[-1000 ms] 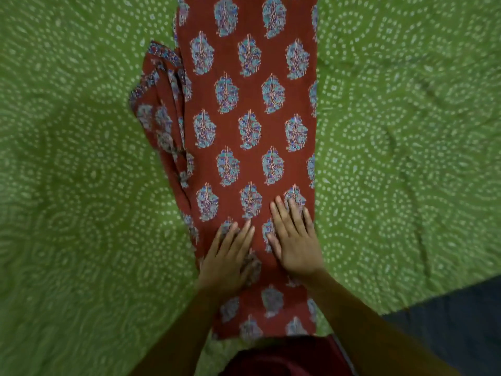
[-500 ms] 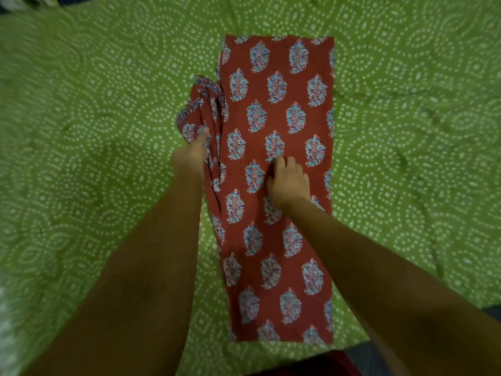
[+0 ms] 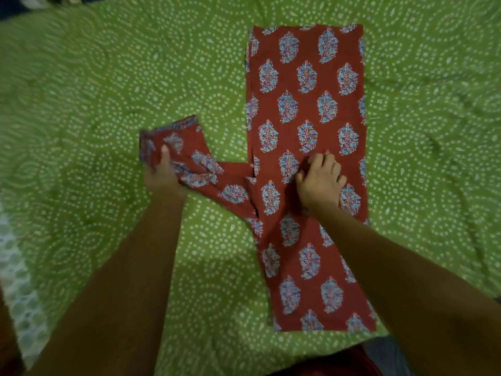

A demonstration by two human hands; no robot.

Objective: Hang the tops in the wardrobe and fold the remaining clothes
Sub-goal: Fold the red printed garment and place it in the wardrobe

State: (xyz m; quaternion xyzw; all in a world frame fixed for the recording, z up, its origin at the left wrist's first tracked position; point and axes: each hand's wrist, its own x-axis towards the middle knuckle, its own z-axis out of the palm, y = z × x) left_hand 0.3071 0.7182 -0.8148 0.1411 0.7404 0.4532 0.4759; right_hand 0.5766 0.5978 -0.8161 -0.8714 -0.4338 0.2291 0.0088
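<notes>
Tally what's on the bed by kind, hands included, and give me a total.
Red printed garment: 1
Green dotted bedspread: 1
Hands: 2, the left hand gripping the pulled-out sleeve, the right hand pressing on the body
Total: 4
</notes>
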